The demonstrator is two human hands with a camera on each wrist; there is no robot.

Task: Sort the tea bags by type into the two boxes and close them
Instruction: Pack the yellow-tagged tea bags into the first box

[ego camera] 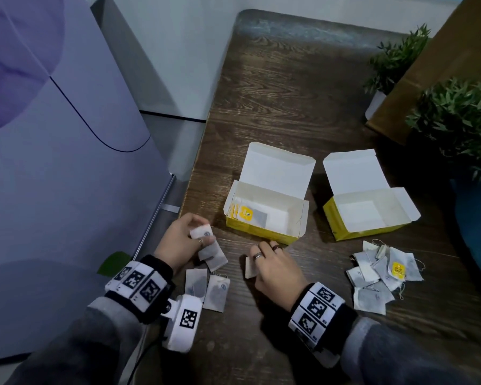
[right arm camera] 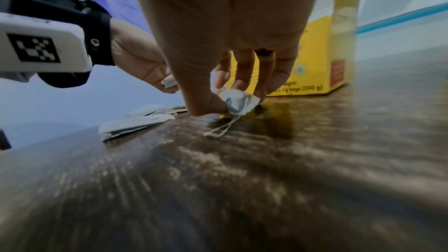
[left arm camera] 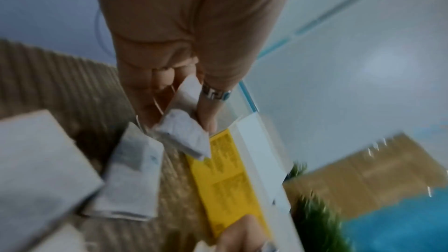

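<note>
Two open yellow tea boxes stand side by side on the dark wooden table (ego camera: 289, 101). The left box (ego camera: 261, 232) holds tea bags with yellow tags; the right box (ego camera: 334, 220) shows only a white bottom. My left hand (ego camera: 203, 235) grips a small bunch of blue-marked tea bags (ego camera: 210, 250) (left arm camera: 184, 135) just left of the left box. My right hand (ego camera: 264, 254) (right arm camera: 230, 99) pinches one blue-marked tea bag (right arm camera: 238, 101) (ego camera: 250, 268) against the table in front of that box, its string trailing.
A loose pile of tea bags (ego camera: 381, 276), one with a yellow tag, lies right of my right hand. Two flat tea bags (ego camera: 206, 290) lie by my left wrist. Potted plants (ego camera: 456, 115) and a brown bag (ego camera: 439, 65) stand at the right; a fridge (ego camera: 53, 162) is left.
</note>
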